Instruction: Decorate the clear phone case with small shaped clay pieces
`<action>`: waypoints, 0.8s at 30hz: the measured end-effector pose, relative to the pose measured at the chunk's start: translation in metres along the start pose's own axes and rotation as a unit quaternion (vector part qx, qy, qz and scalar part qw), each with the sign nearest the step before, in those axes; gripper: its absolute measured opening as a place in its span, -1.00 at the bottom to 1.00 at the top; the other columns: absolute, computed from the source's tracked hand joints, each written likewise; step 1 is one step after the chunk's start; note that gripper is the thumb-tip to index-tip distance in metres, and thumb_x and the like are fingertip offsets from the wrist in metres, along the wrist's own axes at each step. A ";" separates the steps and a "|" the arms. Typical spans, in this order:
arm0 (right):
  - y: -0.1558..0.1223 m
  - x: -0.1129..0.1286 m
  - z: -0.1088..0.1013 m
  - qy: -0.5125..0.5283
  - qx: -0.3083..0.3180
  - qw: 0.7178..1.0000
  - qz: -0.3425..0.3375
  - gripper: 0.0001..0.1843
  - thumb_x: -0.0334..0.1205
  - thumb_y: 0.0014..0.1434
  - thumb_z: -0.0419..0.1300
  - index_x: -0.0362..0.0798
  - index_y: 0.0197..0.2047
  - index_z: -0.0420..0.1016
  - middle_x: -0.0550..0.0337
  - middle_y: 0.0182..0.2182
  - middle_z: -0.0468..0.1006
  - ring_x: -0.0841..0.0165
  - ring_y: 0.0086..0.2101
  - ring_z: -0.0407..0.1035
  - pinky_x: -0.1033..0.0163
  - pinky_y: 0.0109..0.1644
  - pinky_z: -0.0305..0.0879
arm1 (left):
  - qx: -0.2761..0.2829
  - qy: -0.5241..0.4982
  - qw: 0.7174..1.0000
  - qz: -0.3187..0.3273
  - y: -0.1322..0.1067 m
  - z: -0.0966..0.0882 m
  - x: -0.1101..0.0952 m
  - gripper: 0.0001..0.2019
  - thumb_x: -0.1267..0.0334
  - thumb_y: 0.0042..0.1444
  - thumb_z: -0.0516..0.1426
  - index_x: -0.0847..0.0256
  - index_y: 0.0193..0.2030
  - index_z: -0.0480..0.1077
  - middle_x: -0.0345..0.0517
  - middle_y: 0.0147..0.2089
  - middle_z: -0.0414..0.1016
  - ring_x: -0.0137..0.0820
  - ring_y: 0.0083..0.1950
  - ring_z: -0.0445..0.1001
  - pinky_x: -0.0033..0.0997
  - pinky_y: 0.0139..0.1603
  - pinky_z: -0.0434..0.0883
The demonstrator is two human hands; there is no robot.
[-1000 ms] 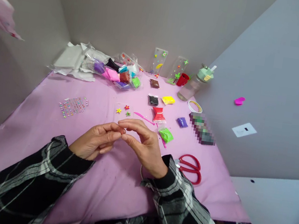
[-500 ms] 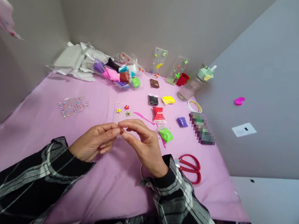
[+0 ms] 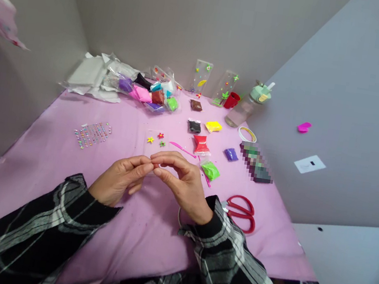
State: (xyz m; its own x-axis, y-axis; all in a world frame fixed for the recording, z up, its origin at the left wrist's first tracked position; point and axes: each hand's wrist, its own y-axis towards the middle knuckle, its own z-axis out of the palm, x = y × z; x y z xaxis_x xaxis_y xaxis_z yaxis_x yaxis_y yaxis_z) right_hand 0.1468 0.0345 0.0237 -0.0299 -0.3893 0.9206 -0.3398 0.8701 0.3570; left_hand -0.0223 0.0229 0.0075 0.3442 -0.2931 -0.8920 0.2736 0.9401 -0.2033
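Between the fingertips of both hands sits a small reddish piece of modelling clay, mostly covered by the fingers. My left hand pinches it from the left with thumb and forefinger. From the right, my right hand closes on it, thumb below and fingers above. Just beyond the fingers lies a clear flat case bearing yellow, red and green clay flowers; its near part is hidden by my hands. A pink plastic clay knife and a green clay packet rest close to my right hand.
Red-handled scissors lie right of my right wrist. Red, black, yellow and purple clay packets lie beyond. A rhinestone sheet is at left. A water bottle stands at the back right.
Both hands stay almost in place, with only a slight shift of the fingertips around the reddish clay. Nothing else on the table has moved.
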 end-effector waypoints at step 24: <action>-0.002 0.001 -0.002 0.001 0.013 1.000 -0.017 -0.80 -0.32 0.28 0.25 0.14 -0.09 0.62 0.18 -0.09 0.60 0.32 -0.01 0.45 0.08 0.14 0.37 | 0.028 -0.061 0.997 -0.035 0.004 -0.005 -0.005 -0.67 0.11 -0.19 0.47 0.29 -0.39 0.55 -0.35 -0.54 0.32 -0.72 -0.68 0.00 -0.70 -0.75 0.06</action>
State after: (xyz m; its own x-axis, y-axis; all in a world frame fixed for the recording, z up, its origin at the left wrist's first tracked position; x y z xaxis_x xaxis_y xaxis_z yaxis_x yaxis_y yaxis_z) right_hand 0.1493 0.0328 0.0243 -0.0156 -0.4182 0.9082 -0.3651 0.8480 0.3842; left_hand -0.0275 0.0293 0.0092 0.4289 -0.3803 -0.8194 0.3500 0.9062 -0.2373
